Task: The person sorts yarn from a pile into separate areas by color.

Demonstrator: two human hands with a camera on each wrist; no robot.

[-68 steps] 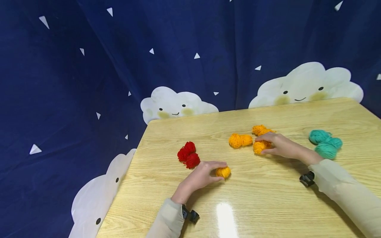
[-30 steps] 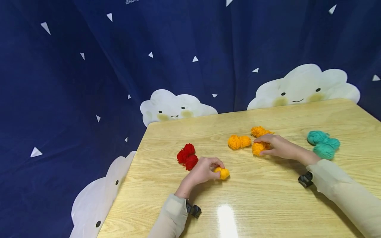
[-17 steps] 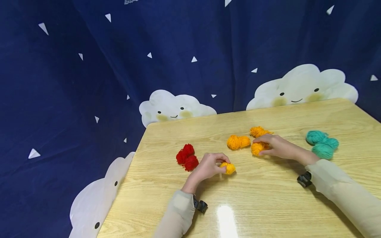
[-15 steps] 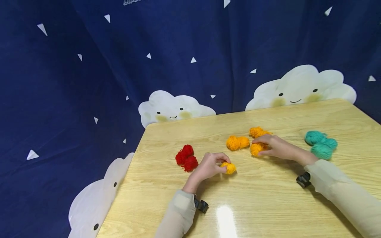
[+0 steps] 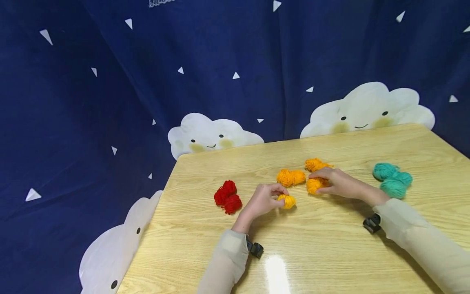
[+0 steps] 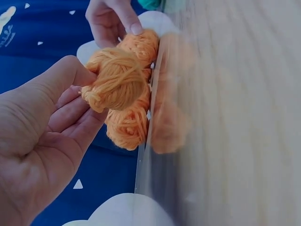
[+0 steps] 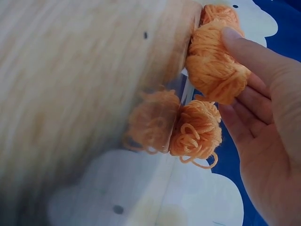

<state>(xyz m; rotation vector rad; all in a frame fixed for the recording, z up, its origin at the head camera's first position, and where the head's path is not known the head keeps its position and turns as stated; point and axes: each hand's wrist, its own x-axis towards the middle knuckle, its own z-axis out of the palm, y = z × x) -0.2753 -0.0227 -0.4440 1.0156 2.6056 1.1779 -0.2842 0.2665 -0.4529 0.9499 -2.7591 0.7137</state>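
My left hand [image 5: 265,199] pinches a small yellow ball of yarn [image 5: 288,201] between thumb and fingers; the left wrist view has this ball [image 6: 115,80] up close, off the table. My right hand [image 5: 339,183] holds an orange ball of yarn [image 5: 314,186], thumb on its near side and fingers over it. Just behind that one lies another orange ball of yarn [image 5: 316,164], loose strands at its end. To its left is an orange skein [image 5: 290,177] narrowed in the middle. The right wrist view has the held orange yarn [image 7: 216,61] against the right thumb.
Red yarn balls [image 5: 228,197] lie in a cluster at the left, near my left forearm. Teal yarn balls [image 5: 393,179] are grouped beyond my right wrist. The wooden table [image 5: 312,253] ends at a dark blue curtain [image 5: 227,49] with cloud shapes.
My left hand has taken hold of the yellow yarn ball and moved it right and away from me, towards the orange yarn. My right hand has stayed at its orange ball.
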